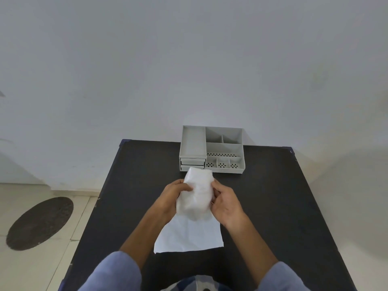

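Dark and round, a mat point(39, 223) is seen on the pale tiled floor point(27, 274) at the far left, just beside the black table point(130, 185). A blue left sleeve point(117, 271) is seen at the lower edge, and the bare forearm is stretched forward from it over the table. The left hand point(174, 196) is curled round the left side of the white cloth point(197, 196), with its fingers bent over the edge. The cloth is held near the middle of the table. Its upper part is bundled into a thick roll and gripped between both hands, while its lower part is spread flat on the table toward the person. Just beyond the roll's far end, a grey organizer point(212, 150) is set at the table's back edge, against the wall. Its open compartments are seen from above, and small drawers are stacked at its left front. The right hand point(226, 204) is curled round the right side of the roll, with its fingers tucked against the cloth. A blue right sleeve point(281, 278) is seen at the lower right.
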